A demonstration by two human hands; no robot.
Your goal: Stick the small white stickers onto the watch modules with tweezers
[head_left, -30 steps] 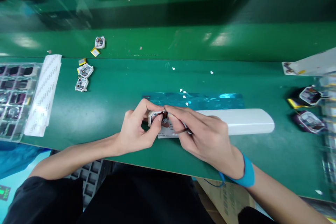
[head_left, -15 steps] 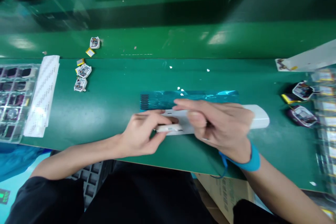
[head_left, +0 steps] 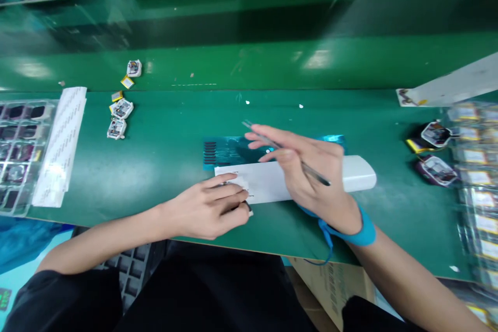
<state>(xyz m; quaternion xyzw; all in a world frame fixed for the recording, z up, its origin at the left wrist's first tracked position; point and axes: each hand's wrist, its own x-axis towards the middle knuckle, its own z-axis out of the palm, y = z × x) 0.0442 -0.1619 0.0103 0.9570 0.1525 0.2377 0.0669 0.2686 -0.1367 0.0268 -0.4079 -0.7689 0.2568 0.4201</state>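
Note:
My right hand (head_left: 313, 176), with a blue wrist strap, grips metal tweezers (head_left: 317, 175) pen-like. Their tips point up and left over a shiny blue film sheet (head_left: 226, 150). Beneath that hand, a white strip (head_left: 266, 182) lies along the table, with a rounded white end (head_left: 358, 173) to the right. My left hand (head_left: 210, 205) is closed at the strip's left end, fingers curled over a small white device casing (head_left: 243, 181). Most of the casing is hidden by the fingers. Small white dots (head_left: 267, 151) sit on the blue film.
Several opened white casings (head_left: 122, 109) with yellow batteries lie at the left. A clear tray (head_left: 23, 153) and white printed sheets (head_left: 60, 150) are farther left. On the right stand a black casing (head_left: 436, 135), a purple casing (head_left: 436, 171) and clear trays (head_left: 476, 176).
My left hand has turned palm down and lowered the casing onto the strip's left end. My right hand has moved slightly left and tilted, bringing the tweezers into clear view.

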